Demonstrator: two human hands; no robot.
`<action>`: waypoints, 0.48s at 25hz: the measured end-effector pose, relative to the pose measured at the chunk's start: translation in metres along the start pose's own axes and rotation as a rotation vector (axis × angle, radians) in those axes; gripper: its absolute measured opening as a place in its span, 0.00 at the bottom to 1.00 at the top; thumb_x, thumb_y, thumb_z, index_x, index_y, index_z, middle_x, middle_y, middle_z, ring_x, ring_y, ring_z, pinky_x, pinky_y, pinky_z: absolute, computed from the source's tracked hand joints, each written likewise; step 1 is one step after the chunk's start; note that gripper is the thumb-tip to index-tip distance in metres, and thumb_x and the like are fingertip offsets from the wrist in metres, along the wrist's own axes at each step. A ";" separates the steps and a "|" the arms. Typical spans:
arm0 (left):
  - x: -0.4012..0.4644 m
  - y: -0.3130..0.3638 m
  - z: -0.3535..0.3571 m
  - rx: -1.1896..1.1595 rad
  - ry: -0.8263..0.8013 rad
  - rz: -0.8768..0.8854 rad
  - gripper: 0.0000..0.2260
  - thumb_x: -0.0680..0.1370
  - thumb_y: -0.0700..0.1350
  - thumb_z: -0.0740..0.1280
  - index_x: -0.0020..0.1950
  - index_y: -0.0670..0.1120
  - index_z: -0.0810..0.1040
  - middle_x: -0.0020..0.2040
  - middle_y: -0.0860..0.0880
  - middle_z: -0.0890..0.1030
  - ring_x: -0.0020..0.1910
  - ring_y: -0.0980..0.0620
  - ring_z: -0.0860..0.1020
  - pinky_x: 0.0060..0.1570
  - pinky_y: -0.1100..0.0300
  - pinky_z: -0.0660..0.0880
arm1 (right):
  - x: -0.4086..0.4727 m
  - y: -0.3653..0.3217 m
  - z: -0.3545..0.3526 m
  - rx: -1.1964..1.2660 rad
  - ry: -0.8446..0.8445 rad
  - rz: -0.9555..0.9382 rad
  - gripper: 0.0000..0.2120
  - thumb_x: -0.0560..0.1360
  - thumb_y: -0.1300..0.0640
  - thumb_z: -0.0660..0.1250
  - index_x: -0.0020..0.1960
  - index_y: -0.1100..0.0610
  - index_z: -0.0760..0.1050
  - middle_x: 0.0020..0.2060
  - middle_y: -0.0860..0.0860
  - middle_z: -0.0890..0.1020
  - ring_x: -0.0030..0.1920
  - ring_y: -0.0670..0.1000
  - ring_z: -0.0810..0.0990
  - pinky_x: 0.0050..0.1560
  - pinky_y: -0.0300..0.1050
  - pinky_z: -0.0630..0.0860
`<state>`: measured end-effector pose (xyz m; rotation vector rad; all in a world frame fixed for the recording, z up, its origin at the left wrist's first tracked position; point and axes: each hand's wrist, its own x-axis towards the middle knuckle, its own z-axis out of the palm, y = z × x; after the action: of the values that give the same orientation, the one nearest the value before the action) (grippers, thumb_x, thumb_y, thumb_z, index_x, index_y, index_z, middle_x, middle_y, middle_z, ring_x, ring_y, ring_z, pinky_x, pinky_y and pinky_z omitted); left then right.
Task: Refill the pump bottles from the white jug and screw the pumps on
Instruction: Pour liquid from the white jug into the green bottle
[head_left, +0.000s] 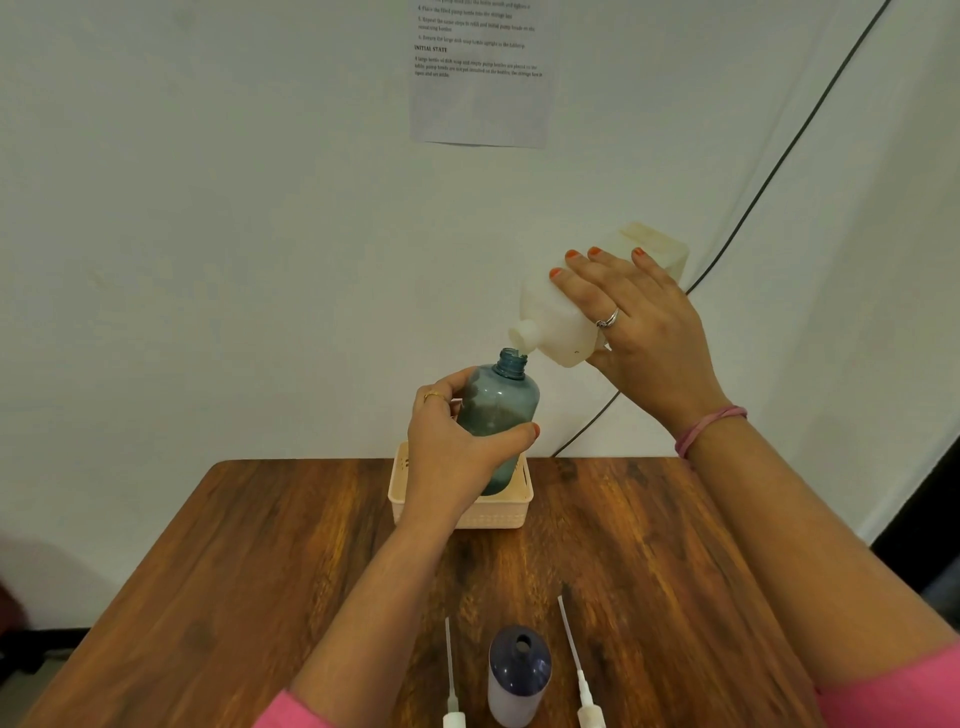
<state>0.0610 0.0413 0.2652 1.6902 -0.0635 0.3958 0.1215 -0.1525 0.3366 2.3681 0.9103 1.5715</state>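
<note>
Head view. Left hand (457, 441) grips a translucent blue-green plastic bottle (500, 410), neck open, held tilted in the air above a pale pink plastic basket (511, 512) at the far edge of the brown wooden table (260, 561). Right hand (644, 332) clasps a white plastic jug (566, 312), tipped spout-down, its mouth just over the bottle's neck. Near edge of table: a dark purple-topped bottle (519, 675) stands upright between two white pump heads with long tubes (451, 675) (579, 670).
</note>
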 end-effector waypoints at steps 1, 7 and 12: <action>0.000 0.000 0.000 -0.003 -0.001 0.000 0.36 0.62 0.45 0.81 0.65 0.53 0.70 0.61 0.53 0.73 0.59 0.53 0.74 0.52 0.62 0.77 | 0.000 0.000 0.000 0.001 0.000 -0.001 0.31 0.69 0.60 0.74 0.69 0.59 0.67 0.66 0.59 0.75 0.66 0.60 0.73 0.68 0.60 0.65; 0.000 0.000 0.000 0.003 -0.013 0.010 0.33 0.62 0.46 0.81 0.62 0.56 0.69 0.60 0.53 0.73 0.57 0.55 0.74 0.47 0.67 0.75 | 0.000 0.001 0.000 -0.003 0.012 -0.007 0.29 0.71 0.59 0.72 0.70 0.59 0.68 0.66 0.59 0.75 0.66 0.60 0.73 0.68 0.60 0.64; -0.001 0.000 0.000 0.000 -0.008 0.017 0.32 0.62 0.46 0.81 0.60 0.57 0.69 0.60 0.53 0.73 0.56 0.55 0.74 0.47 0.67 0.74 | 0.001 0.001 0.001 -0.011 0.045 -0.011 0.27 0.72 0.60 0.72 0.69 0.58 0.68 0.65 0.58 0.75 0.66 0.59 0.74 0.68 0.59 0.64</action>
<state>0.0604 0.0407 0.2653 1.6922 -0.0836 0.4022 0.1227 -0.1526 0.3372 2.3256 0.9189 1.6275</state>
